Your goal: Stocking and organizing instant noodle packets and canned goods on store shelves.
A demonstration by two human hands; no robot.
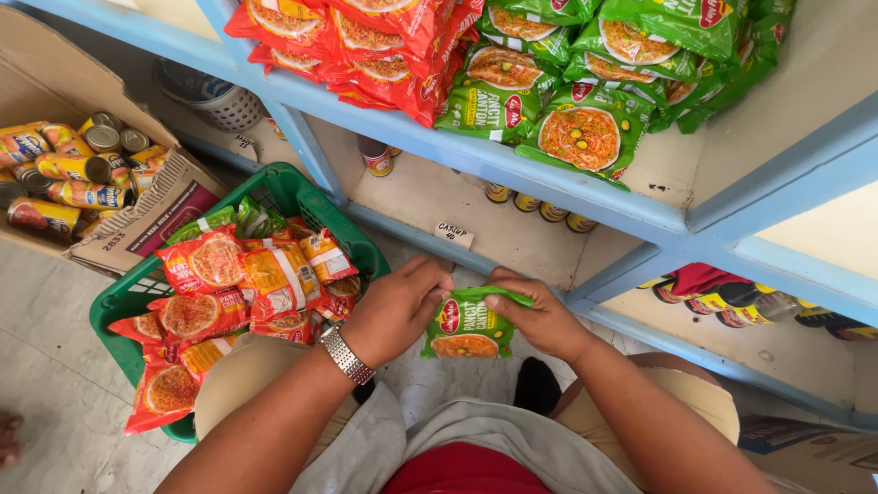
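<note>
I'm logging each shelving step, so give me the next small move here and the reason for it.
Probably lift the green packet up onto the green stack on the shelf. Both the left hand and right hand already pinch it, free of the basket, and matching green packets lie just above, beside the red ones.

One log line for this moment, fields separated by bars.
left hand: holds green pack | right hand: holds same pack | basket: red packs | shelf: green packs
</note>
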